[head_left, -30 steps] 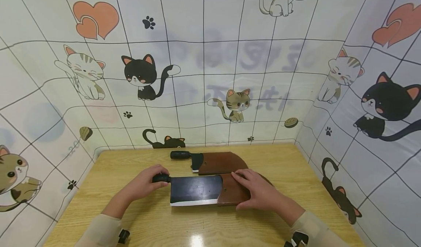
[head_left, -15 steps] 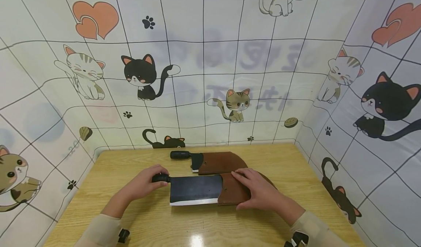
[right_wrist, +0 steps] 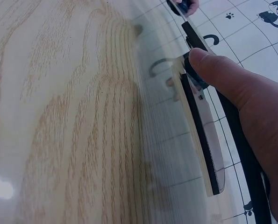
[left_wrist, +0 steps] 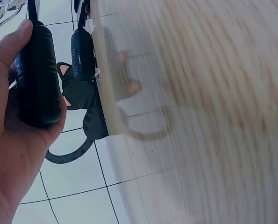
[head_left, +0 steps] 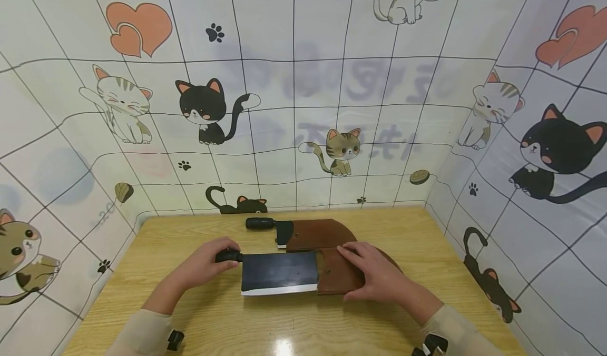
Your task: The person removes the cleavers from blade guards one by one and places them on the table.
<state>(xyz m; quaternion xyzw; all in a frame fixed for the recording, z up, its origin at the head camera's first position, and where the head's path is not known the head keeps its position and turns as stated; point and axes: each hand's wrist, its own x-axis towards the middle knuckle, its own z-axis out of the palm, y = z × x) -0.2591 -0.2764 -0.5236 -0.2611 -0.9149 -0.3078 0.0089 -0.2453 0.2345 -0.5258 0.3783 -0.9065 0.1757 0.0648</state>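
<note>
My left hand (head_left: 206,264) grips the black handle (left_wrist: 38,74) of a cleaver, the thumb lying along it in the left wrist view. The broad dark blade (head_left: 280,273) shows a bright cutting edge facing me. Its right end meets the mouth of a brown leather sheath (head_left: 334,272). My right hand (head_left: 374,274) holds that sheath, thumb on the near side and fingers over the far side. In the right wrist view the sheath appears edge-on as a dark strip (right_wrist: 237,126) under the hand.
Just behind lies a second cleaver, its black handle (head_left: 260,223) to the left and its blade mostly inside a brown sheath (head_left: 320,234). The wooden table (head_left: 227,324) ends at a cat-printed tile-pattern wall covering (head_left: 294,82), which also rises on both sides.
The left hand has drawn the cleaver slightly left, and the right hand has shifted the sheath slightly right. The blade's end now shows at the sheath's mouth. The second cleaver has not moved.
</note>
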